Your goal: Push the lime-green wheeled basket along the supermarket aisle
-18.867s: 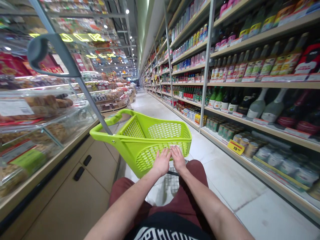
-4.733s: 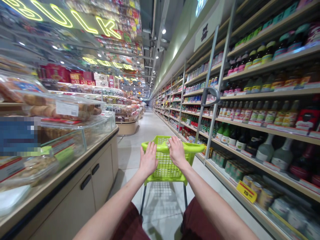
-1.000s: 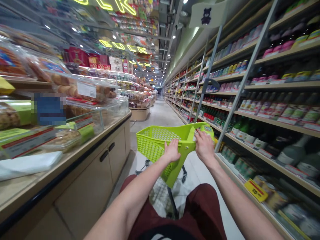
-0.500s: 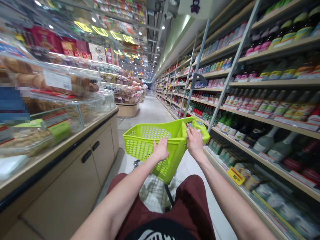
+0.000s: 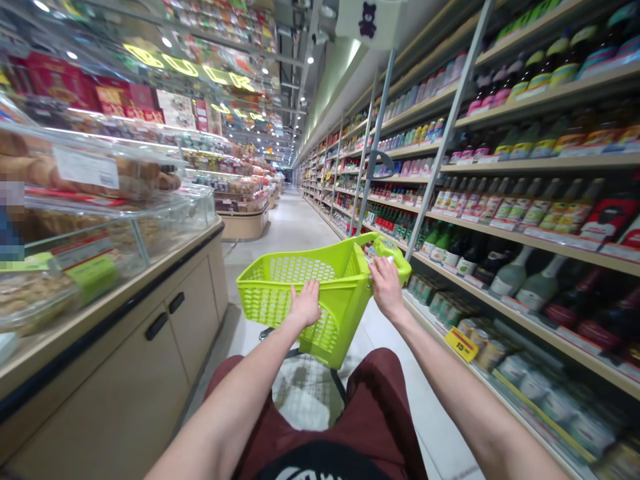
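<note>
Well, a long shop walkway and a bright green basket [image 5: 333, 310]

The person's left hand [image 5: 305, 305] sits on the top edge of the green basket. Its fingers [image 5: 311, 290] curl over that edge, so this grip is closed on the basket. The right hand [image 5: 386, 289] is on the far side, near the green handle [image 5: 393, 257] at the basket's corner, and it is closed on the basket too. The two hands are well apart, with the open top of the basket between them.

The basket is lime green, and its walls are full of small holes. It sits on a cart right in front of the person and looks tipped to one side. Below it is a wire rack [image 5: 303, 393]. Close behind that are the person's dark red shorts [image 5: 375, 407] and a black shirt [image 5: 310, 467] with white marks on it.

To the left of the basket is a long table [image 5: 125, 303] with tan doors and black handles. Clear plastic cases [image 5: 105, 227] on top hold baked food. To the right are tall shelves [image 5: 500, 230] packed with bottles [image 5: 520, 280] and cans [image 5: 480, 340]. A yellow price tag [image 5: 461, 344] sits on a low shelf. A pale floor [image 5: 280, 233] runs far ahead between them. Up high, a yellow sign [image 5: 185, 70] glows, and a small white sign [image 5: 367, 23] shows a dark bear.
</note>
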{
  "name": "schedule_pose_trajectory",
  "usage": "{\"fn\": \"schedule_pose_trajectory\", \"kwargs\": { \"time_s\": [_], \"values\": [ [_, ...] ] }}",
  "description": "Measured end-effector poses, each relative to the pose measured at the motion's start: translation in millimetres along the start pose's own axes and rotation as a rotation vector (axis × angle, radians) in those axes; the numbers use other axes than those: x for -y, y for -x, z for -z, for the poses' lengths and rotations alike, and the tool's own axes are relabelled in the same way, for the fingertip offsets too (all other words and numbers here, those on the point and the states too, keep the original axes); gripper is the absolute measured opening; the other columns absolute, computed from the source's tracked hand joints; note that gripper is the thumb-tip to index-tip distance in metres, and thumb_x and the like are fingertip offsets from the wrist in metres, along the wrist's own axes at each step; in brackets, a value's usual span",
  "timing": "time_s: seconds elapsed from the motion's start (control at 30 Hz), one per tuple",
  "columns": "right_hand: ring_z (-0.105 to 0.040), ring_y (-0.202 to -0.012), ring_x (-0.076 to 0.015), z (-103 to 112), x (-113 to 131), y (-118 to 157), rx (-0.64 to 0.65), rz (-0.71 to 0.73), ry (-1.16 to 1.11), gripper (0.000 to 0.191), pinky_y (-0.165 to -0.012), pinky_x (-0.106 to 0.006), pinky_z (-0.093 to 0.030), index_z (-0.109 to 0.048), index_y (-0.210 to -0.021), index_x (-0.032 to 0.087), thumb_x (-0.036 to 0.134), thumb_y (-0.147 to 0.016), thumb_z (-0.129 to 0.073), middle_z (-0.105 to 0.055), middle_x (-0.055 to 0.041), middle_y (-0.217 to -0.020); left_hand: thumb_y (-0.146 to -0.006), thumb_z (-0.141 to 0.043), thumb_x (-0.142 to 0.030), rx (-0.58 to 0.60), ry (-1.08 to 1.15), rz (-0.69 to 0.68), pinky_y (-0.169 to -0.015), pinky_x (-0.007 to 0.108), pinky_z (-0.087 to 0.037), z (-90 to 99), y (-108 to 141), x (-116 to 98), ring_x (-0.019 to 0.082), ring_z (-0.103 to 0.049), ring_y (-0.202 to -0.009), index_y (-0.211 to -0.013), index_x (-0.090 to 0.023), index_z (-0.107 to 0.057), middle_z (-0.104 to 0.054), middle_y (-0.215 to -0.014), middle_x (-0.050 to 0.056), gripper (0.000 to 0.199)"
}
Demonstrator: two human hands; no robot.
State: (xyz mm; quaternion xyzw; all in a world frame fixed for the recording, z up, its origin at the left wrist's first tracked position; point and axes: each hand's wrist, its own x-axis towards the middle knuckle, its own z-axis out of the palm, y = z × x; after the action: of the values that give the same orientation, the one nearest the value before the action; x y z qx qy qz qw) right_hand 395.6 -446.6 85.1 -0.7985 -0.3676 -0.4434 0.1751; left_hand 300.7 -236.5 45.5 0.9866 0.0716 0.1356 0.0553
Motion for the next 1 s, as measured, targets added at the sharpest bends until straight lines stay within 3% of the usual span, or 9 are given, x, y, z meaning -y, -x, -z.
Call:
{"fn": "schedule_pose_trajectory", "kwargs": {
  "time_s": [0.17, 0.37, 0.47, 0.63, 0.73, 0.9, 1.0],
  "values": [
    [-0.019, -0.128, -0.0198, -19.2, 16.2, 29.1, 0.090, 0.242, -0.035, 0.036, -0.101, -0.048, -0.024, -0.051, -0.114, 0.017, 0.007, -0.085, -0.033, -0.040, -0.0082, -0.131, -0.066, -0.045, -0.023, 0.046, -0.026, 0.023, -0.103, 0.054, -0.007, 0.1, -4.3, -3.6, 0.024, -0.011, -0.130, -0.134, -0.015, -0.015, -0.014, -0.143, 0.008, 0.074],
    [-0.032, -0.123, -0.0187, -52.1, 30.3, 100.7, 0.280, 0.516, -0.128, 0.029, -0.097, -0.044, -0.034, -0.055, -0.109, 0.015, 0.014, -0.088, -0.035, -0.051, -0.0087, -0.121, -0.068, -0.043, -0.025, 0.051, -0.077, 0.026, -0.102, 0.054, -0.009, -2.7, 1.2, -7.0, 0.024, -0.006, -0.131, -0.134, -0.012, -0.013, -0.010, -0.143, 0.010, 0.074],
    [-0.033, -0.122, -0.0171, -50.0, 28.7, 113.0, 0.297, 0.507, -0.180, 0.031, -0.098, -0.042, -0.035, -0.054, -0.111, 0.018, 0.016, -0.089, -0.034, -0.053, -0.0074, -0.118, -0.068, -0.043, -0.027, 0.032, -0.085, 0.011, -0.103, 0.053, -0.010, -8.9, 9.9, -10.9, 0.024, -0.002, -0.131, -0.134, -0.012, -0.012, -0.010, -0.143, 0.010, 0.074],
    [-0.019, -0.128, -0.0194, -18.3, 13.8, 60.5, 0.049, 0.252, -0.141, 0.037, -0.102, -0.048, -0.025, -0.047, -0.120, 0.017, 0.011, -0.088, -0.031, -0.039, -0.0096, -0.131, -0.069, -0.042, -0.027, 0.018, -0.058, -0.038, -0.104, 0.052, -0.008, -14.4, 20.4, -18.0, 0.023, -0.005, -0.131, -0.134, -0.012, -0.012, -0.011, -0.143, 0.009, 0.073],
    [-0.018, -0.128, -0.0198, -15.9, 13.0, 48.0, 0.049, 0.254, -0.101, 0.037, -0.102, -0.047, -0.025, -0.047, -0.120, 0.016, 0.010, -0.087, -0.032, -0.039, -0.0100, -0.131, -0.070, -0.042, -0.027, 0.002, -0.024, -0.061, -0.104, 0.051, -0.008, -12.9, 23.2, -22.0, 0.023, -0.007, -0.131, -0.134, -0.011, -0.013, -0.009, -0.144, 0.009, 0.072],
    [-0.030, -0.124, -0.0181, -52.1, 35.6, 103.7, 0.283, 0.432, -0.121, 0.031, -0.099, -0.045, -0.033, -0.053, -0.113, 0.016, 0.013, -0.088, -0.035, -0.049, -0.0094, -0.123, -0.070, -0.042, -0.027, 0.005, -0.008, -0.103, -0.105, 0.050, -0.007, -17.8, 32.6, -22.2, 0.023, -0.007, -0.131, -0.134, -0.012, -0.016, -0.010, -0.144, 0.007, 0.071],
    [-0.036, -0.121, -0.0181, -62.8, 43.9, 118.8, 0.308, 0.463, -0.137, 0.030, -0.097, -0.043, -0.035, -0.056, -0.109, 0.016, 0.017, -0.089, -0.034, -0.055, -0.0083, -0.117, -0.069, -0.043, -0.028, 0.031, 0.001, -0.104, -0.104, 0.050, -0.007, -25.2, 37.6, -15.7, 0.023, -0.008, -0.131, -0.134, -0.013, -0.017, -0.012, -0.143, 0.008, 0.071]
  ]
}}
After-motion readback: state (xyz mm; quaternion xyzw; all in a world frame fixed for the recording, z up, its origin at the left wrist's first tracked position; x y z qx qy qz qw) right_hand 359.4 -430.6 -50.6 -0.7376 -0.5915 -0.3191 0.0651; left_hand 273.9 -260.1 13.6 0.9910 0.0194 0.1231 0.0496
